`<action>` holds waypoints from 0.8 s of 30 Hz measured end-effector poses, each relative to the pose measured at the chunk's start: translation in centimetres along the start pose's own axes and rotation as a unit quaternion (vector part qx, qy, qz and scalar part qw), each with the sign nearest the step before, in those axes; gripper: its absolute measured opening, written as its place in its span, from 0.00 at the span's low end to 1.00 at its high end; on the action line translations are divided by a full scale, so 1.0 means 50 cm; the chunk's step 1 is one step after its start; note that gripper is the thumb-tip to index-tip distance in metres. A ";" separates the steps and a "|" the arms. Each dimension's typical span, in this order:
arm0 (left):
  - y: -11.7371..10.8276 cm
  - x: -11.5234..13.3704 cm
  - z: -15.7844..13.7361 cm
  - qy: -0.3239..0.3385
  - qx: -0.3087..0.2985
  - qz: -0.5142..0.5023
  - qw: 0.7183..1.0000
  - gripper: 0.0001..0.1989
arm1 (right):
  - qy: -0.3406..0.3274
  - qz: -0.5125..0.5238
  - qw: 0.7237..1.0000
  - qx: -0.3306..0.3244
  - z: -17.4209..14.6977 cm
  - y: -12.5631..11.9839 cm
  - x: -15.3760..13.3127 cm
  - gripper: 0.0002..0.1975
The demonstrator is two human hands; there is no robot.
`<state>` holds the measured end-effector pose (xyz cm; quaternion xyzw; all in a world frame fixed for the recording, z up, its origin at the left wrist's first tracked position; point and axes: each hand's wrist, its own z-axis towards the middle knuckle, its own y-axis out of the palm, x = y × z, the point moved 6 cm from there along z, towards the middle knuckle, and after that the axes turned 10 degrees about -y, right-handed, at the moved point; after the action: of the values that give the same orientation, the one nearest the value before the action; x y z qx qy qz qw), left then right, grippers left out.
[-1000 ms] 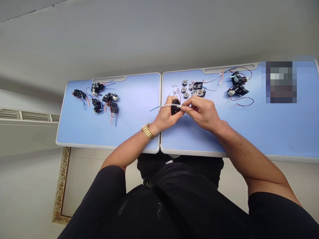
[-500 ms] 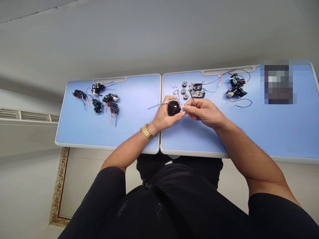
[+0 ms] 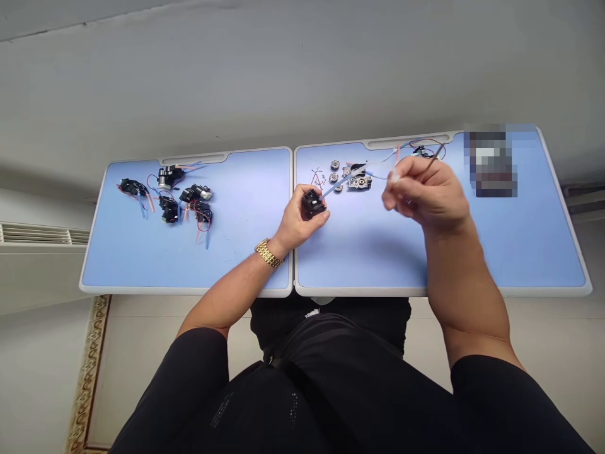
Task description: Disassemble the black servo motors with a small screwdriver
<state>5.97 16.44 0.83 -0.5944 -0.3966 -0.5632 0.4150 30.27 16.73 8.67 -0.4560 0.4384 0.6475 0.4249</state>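
Observation:
My left hand (image 3: 300,221) is closed around a small black plastic unit (image 3: 312,202), perhaps a motor or pump housing, a little above the table near its middle seam. Raised to the right, my right hand (image 3: 425,189) pinches the end of a thin flexible tube (image 3: 347,181), blue near the unit and translucent toward the fingers. A whitish fitting (image 3: 394,177) shows at those fingertips. A slim dark rod (image 3: 435,154), its kind unclear, sticks up out of the same hand. Thin red wires (image 3: 317,178) lie just beyond the left hand.
Several round metal parts (image 3: 334,165) and an opened black housing (image 3: 360,181) lie beyond my hands. More black units (image 3: 189,192) with wires and blue and orange tubes are on the left table (image 3: 142,265). A blurred-out object (image 3: 494,167) is at the right.
My right hand has moved up and right, away from my left hand, drawing the tube out between them. My left hand still holds the black unit. The view has shifted slightly.

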 end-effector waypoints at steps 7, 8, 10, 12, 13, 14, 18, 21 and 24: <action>-0.002 0.005 0.001 -0.003 0.010 0.008 1.000 0.23 | -0.105 -0.223 0.960 0.133 0.019 -0.097 -0.012 0.15; -0.002 0.006 0.001 -0.005 0.011 0.008 1.000 0.23 | -0.106 -0.273 0.946 0.141 0.021 -0.101 -0.007 0.15; -0.002 0.007 0.000 -0.009 0.011 0.005 1.000 0.23 | -0.099 -0.382 0.909 0.137 0.025 -0.107 0.007 0.14; -0.002 0.007 0.000 -0.012 0.008 0.001 1.000 0.22 | -0.071 -0.489 0.864 0.098 0.031 -0.112 0.025 0.11; -0.001 0.007 0.000 -0.012 0.007 0.000 1.000 0.22 | -0.050 -0.535 0.840 0.075 0.033 -0.117 0.036 0.09; -0.001 0.006 0.000 -0.011 0.005 -0.001 1.000 0.22 | -0.025 -0.573 0.817 0.053 0.034 -0.122 0.046 0.07; 0.000 0.005 0.001 -0.011 0.004 0.008 1.000 0.21 | 0.046 -0.645 0.763 0.006 0.034 -0.148 0.075 0.02; 0.000 0.004 0.001 -0.012 0.004 0.004 1.000 0.21 | 0.060 -0.652 0.756 0.002 0.032 -0.159 0.081 0.04; 0.001 0.002 0.003 -0.018 -0.004 -0.024 1.000 0.22 | 0.058 -0.652 0.755 0.015 0.029 -0.161 0.074 0.05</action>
<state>6.08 16.57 0.95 -0.5961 -0.4159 -0.5638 0.3923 36.79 20.73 3.92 -0.6621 0.0679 0.1789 0.7245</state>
